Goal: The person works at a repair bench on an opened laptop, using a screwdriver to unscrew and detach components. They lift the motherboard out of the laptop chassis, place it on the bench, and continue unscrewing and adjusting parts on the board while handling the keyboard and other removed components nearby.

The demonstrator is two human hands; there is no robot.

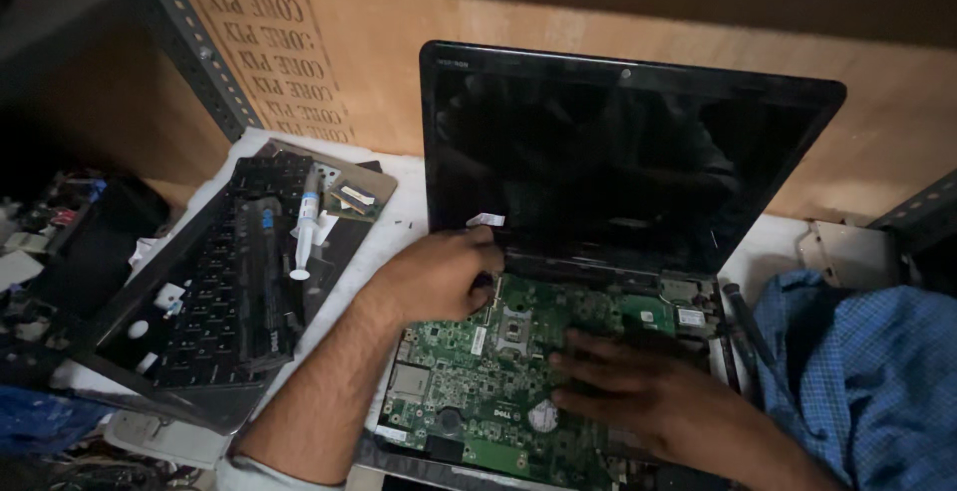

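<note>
An opened laptop [618, 182] stands on the white tabletop [389, 227], its dark screen upright and its green motherboard [498, 371] exposed. Left of it lies the removed keyboard panel [224, 282] bearing 1 syringe [306, 227]. My left hand [439, 277] curls at the motherboard's upper left edge; whether its grip holds anything, I cannot tell. My right hand [648, 391] lies flat on the motherboard, fingers spread, grip empty.

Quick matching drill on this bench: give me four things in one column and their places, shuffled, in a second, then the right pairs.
1. left hand
2. right hand
3. syringe
4. blue checked cloth

A. on the removed keyboard, left of the laptop
B. flat on the green circuit board, lower right
C. at the far right edge
D. at the board's upper left corner, by the hinge

Pairs: 1-D, 2-B, 3-A, 4-C
</note>
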